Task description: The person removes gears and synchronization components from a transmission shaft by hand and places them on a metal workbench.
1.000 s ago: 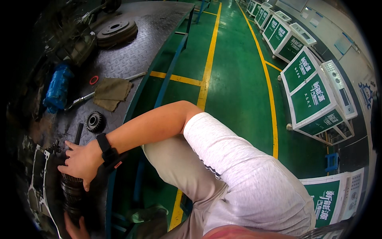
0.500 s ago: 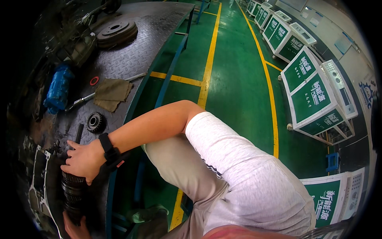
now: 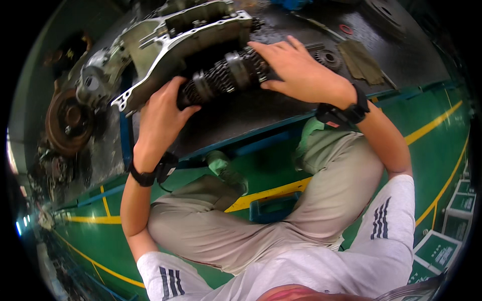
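A dark gear shaft (image 3: 223, 78) with several toothed gears lies sideways between my hands, low over the metal-topped workbench (image 3: 201, 133). My left hand (image 3: 164, 111) is closed round its left end, the thumb on the near side. At the right end, my right hand (image 3: 296, 67) grips the last gear between fingers and thumb. Just behind the shaft stands an open metal gearbox housing (image 3: 160, 52) with a pale flange edge. The shaft's underside and some left fingertips are hidden.
Right of my right hand are a loose gear (image 3: 327, 59), a brown cloth (image 3: 360, 61) and a red ring (image 3: 345, 29). A rusty brake disc or drum (image 3: 70, 120) is at the left. My knees are below the bench's blue front edge (image 3: 241, 142).
The view has swung left toward the bench, so both hands and the housing now show fully. Both hands are still on the gear shaft.
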A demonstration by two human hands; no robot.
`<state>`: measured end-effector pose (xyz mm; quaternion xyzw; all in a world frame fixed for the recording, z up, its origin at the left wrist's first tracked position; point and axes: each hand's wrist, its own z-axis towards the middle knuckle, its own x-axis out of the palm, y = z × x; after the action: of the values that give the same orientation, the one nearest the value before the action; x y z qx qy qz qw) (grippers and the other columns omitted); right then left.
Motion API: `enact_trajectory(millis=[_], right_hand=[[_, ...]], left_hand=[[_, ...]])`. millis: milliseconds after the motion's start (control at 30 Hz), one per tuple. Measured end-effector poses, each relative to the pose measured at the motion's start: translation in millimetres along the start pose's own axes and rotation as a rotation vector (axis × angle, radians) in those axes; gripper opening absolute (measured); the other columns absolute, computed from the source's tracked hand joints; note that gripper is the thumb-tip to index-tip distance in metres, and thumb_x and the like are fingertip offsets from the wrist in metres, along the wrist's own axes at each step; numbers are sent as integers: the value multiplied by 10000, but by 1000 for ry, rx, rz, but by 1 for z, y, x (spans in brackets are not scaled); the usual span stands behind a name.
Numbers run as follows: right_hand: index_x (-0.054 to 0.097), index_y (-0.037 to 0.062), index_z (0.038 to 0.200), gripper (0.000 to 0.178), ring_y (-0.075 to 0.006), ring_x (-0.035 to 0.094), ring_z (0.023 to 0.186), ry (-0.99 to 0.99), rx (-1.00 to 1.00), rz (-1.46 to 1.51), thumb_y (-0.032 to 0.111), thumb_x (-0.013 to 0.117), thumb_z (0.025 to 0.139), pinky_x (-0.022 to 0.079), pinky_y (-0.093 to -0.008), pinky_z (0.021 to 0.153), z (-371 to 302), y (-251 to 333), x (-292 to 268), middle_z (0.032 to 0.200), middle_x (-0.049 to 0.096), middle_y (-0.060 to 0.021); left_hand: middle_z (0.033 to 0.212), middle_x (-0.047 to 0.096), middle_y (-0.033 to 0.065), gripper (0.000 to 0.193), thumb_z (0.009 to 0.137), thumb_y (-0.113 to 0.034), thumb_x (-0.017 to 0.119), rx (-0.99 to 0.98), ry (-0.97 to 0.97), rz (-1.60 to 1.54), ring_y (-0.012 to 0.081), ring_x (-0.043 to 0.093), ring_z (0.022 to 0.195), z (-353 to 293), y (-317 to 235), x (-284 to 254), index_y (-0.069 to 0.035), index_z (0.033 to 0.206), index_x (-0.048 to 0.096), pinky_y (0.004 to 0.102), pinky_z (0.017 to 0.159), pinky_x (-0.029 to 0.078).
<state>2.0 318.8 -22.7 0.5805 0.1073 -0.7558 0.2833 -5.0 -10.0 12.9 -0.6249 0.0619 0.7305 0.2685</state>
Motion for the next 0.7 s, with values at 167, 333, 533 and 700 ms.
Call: enact_trajectory(millis=[167, 333, 533, 700], right_hand=[[355, 114, 1673, 843, -357, 524, 1432, -34, 4, 53, 187, 788, 954, 221, -572, 1322, -8, -2, 1, 1438, 622, -203], [370, 116, 1675, 830, -351, 521, 1434, -12, 13, 66, 178, 782, 958, 224, -547, 1326, -12, -8, -6, 1463, 606, -194], [360, 119, 1682, 842, -352, 512, 1436, -10, 1, 46, 183, 783, 956, 213, -534, 1333, -9, -5, -9, 1502, 586, -196], [435, 21, 1604, 870, -389, 547, 1333, 0, 148, -62, 324, 850, 902, 333, -517, 1240, -7, 1, -14, 1396, 638, -204]], left_hand=[[1245, 730, 240, 579, 835, -203, 889, 14, -8, -63, 472, 674, 1177, -5, 5, 12, -32, 1328, 638, 485, 963, 545], [1195, 736, 230, 574, 821, -181, 905, 59, -40, -107, 470, 684, 1136, -3, 6, 14, -27, 1292, 616, 485, 948, 546], [1173, 732, 242, 591, 830, -205, 908, 105, -75, -100, 474, 683, 1114, -3, 16, 17, -21, 1298, 597, 489, 930, 548], [1149, 744, 271, 590, 863, -270, 889, 43, -1, -82, 468, 697, 1087, -7, 25, 8, 17, 1314, 638, 474, 925, 555]])
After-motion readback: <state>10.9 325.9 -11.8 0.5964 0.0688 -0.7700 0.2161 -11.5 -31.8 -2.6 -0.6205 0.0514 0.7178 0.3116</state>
